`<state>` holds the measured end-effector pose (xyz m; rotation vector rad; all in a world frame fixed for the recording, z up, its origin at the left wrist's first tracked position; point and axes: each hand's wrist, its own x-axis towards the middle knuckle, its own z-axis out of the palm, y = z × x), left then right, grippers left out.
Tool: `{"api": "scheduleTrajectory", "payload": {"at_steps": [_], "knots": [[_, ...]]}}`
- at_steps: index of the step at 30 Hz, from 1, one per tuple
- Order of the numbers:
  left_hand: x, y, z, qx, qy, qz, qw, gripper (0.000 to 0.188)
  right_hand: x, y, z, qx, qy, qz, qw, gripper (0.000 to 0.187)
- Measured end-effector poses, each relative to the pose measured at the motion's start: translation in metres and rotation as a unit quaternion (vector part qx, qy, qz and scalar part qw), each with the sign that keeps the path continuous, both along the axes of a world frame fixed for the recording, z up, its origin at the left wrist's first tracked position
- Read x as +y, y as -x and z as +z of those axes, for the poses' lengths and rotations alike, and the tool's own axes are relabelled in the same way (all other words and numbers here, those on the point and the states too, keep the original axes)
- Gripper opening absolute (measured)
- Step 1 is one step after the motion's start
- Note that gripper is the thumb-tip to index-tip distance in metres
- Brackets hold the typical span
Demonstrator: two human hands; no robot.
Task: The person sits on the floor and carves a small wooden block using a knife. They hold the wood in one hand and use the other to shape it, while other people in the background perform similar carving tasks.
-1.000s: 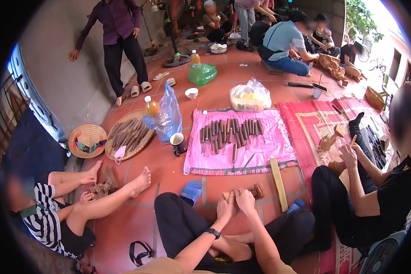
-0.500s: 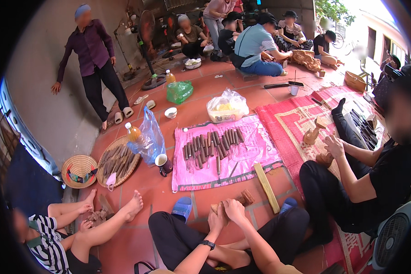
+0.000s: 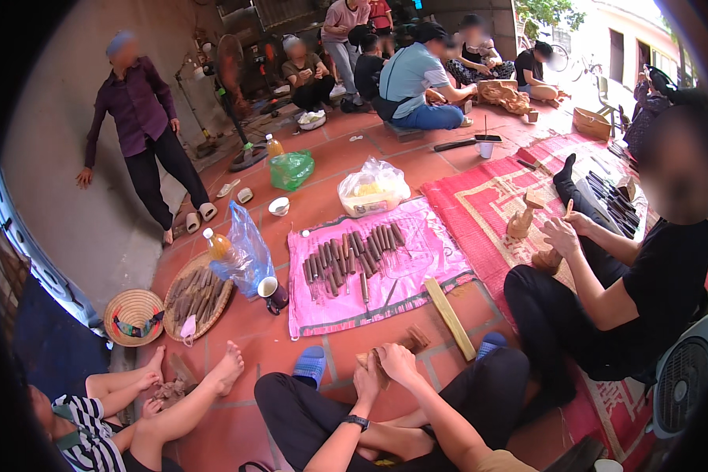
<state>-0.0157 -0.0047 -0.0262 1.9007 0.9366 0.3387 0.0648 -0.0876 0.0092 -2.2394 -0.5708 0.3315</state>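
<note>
In front of my crossed legs my two hands meet over a brown piece of wood (image 3: 381, 370). My left hand (image 3: 365, 384) wraps round it, a wristwatch on that wrist. Against it my right hand (image 3: 399, 363) presses with curled fingers; what lies inside that grip is hidden. Just beyond the right hand shows a reddish-brown wooden block (image 3: 417, 338); whether it joins the held piece I cannot tell. Farther out, several wood-handled carving tools (image 3: 344, 259) lie in rows on a pink cloth sheet (image 3: 440, 252).
Right of my hands lies a yellowish wooden plank (image 3: 450, 318). A dark mug (image 3: 273, 296), a blue plastic bag (image 3: 252, 248) and a basket of wooden handles (image 3: 225, 303) stand left. People sit close on both sides; the right one carves a wooden figure (image 3: 521, 219).
The view has shifted slightly, so the far scene sits further left. My hands stay together on the wood. The person at right has raised their hands a little, holding a thin stick-like tool.
</note>
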Motion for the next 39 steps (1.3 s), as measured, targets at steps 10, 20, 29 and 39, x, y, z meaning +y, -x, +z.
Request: {"api": "scheduleTrajectory", "payload": {"at_steps": [10,20,29,39], "knots": [[0.002,-0.001,0.0,0.027,-0.013,-0.003,1.0,0.061,0.006,-0.003,-0.007,-0.007,0.0,0.003,1.0,0.033],[0.01,-0.004,-0.025,0.039,-0.034,0.011,0.999,0.063,0.013,-0.007,-0.02,-0.018,-0.019,-0.002,1.0,0.034],[-0.001,-0.004,0.002,0.044,-0.025,-0.008,0.999,0.064,0.012,-0.008,-0.025,-0.023,-0.001,-0.018,1.0,0.033],[-0.003,-0.005,0.0,-0.035,-0.027,0.018,0.999,0.061,0.01,-0.008,-0.017,-0.013,0.007,-0.013,1.0,0.031]]}}
